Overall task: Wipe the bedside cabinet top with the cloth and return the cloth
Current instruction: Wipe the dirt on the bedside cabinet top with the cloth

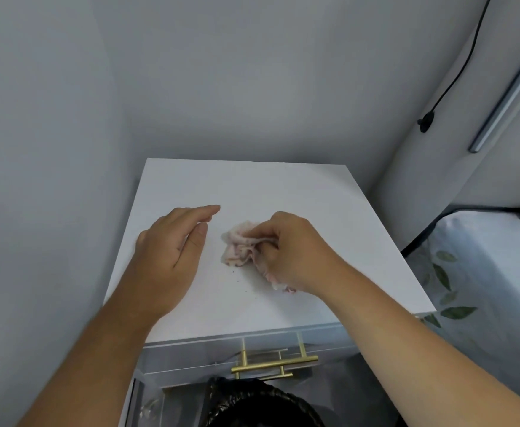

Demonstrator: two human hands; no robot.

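The white bedside cabinet top point(252, 186) fills the middle of the view, set into a corner of grey walls. A crumpled pale pink cloth point(240, 248) lies on its centre. My right hand point(295, 254) is closed on the cloth's right side and presses it onto the top; a corner of cloth sticks out under my wrist. My left hand point(172, 241) hovers over the left part of the top, fingers apart, holding nothing. A few dark specks lie on the surface just in front of the cloth.
A glass-fronted drawer with a brass bar handle point(274, 363) is below the top's front edge. A bed with a leaf-print cover point(480, 272) stands to the right. A black cable with a plug point(426, 121) hangs on the right wall. A dark woven basket point(252, 405) sits below.
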